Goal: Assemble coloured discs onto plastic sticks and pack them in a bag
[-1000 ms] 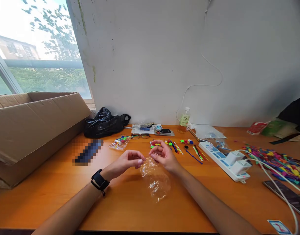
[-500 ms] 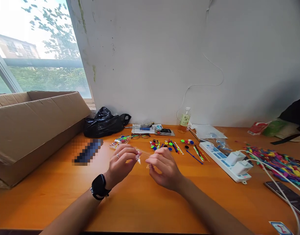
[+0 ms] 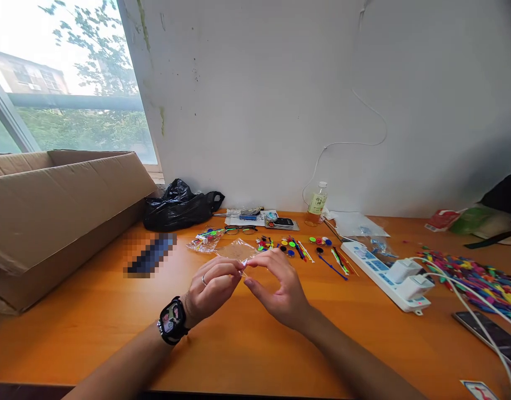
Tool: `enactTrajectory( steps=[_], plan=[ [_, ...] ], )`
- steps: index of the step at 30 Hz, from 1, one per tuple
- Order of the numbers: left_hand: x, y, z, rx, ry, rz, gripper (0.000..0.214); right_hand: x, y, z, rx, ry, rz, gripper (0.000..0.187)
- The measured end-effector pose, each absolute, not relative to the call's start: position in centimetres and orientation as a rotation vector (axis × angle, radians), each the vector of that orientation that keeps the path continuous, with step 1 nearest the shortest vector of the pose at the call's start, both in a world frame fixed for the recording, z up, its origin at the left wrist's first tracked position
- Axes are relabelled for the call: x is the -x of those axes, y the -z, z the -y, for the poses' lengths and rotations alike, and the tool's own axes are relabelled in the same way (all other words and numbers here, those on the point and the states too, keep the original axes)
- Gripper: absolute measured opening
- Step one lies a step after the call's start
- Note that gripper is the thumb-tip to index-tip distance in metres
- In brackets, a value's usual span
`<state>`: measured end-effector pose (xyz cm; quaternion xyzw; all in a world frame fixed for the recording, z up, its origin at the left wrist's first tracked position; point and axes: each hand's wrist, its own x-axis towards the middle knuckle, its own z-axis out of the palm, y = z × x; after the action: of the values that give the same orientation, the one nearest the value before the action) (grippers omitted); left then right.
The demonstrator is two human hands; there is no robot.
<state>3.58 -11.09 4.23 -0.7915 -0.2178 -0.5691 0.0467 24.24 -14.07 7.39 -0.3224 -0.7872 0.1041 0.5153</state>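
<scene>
Both my hands are raised over the middle of the orange table (image 3: 255,350). My left hand (image 3: 211,288), with a ring and a black watch on the wrist, pinches the near edge of a small clear plastic bag (image 3: 237,250). My right hand (image 3: 278,286) pinches the same edge from the other side, fingertips nearly touching the left ones. The bag stretches away from me, flat and looking see-through. Just beyond it lie several small coloured discs and thin coloured sticks (image 3: 297,248). A filled clear packet of coloured pieces (image 3: 204,241) lies to the left of them.
A large open cardboard box (image 3: 59,205) fills the left side. A black plastic bag (image 3: 178,205), glasses (image 3: 241,229), a bottle (image 3: 316,204) and a phone (image 3: 283,222) sit by the wall. To the right lie a white power strip (image 3: 388,272), a heap of coloured pieces (image 3: 476,278) and another phone (image 3: 492,330).
The clear bag hung crumpled below my hands a second ago. It has been flipped up and now lies stretched out away from me, and both hands have drawn closer together on its edge.
</scene>
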Motion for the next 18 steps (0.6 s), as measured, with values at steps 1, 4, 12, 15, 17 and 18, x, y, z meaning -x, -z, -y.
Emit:
enactTrajectory(
  steps=[1,4,12,15,17,18],
  plan=[
    [-3.7,-4.2,11.1,2.41,1.736,0.671,0.031,-24.2,-7.4,14.1,0.781,-0.272,1.883,0.016],
    [-4.1,-4.1,11.4,2.375,1.733,0.73,0.037,-24.0,-7.3,14.1,0.796,-0.301,1.862,0.012],
    [-4.8,-3.5,11.4,2.38,1.905,0.877,0.044,-24.3,-6.6,13.6,0.727,-0.159,1.951,0.024],
    [-4.8,-3.6,11.3,2.361,1.882,0.887,0.041,-24.4,-6.7,13.5,0.712,-0.101,1.987,0.029],
    [-4.8,-3.9,11.4,2.316,1.856,0.842,0.038,-24.4,-6.8,13.5,0.692,-0.071,1.985,0.03],
    [-4.9,-4.1,11.4,2.304,1.844,0.805,0.037,-24.4,-6.9,13.5,0.679,-0.059,1.983,0.03]
  ],
)
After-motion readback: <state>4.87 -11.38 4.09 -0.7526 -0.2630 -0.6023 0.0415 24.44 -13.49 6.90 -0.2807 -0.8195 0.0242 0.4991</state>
